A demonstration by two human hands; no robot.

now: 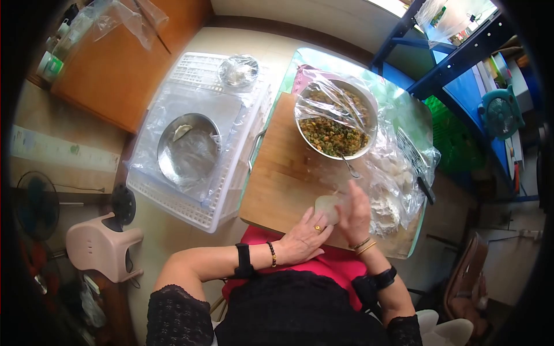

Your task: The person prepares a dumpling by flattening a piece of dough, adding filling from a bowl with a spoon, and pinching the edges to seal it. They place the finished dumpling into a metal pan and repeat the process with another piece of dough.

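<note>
A pale, thin round piece [327,209], like a dough wrapper, lies between my two hands near the front edge of the wooden board [277,184]. My left hand [306,235], with a ring on one finger, holds its left side. Just right of the piece, my right hand [354,214] is raised and blurred, so its grip is unclear. Beyond them stands a large bowl of chopped filling [329,135], partly covered by clear plastic, with a spoon handle [351,168] over its rim. Floury white pieces [384,210] lie under plastic to the right.
On the left, a white plastic crate [202,214] bears a steel bowl [190,150] holding one pale piece, and a smaller plastic-covered bowl [238,71]. A black-handled tool [425,190] lies at the board's right. A pink stool [104,245] stands on the floor.
</note>
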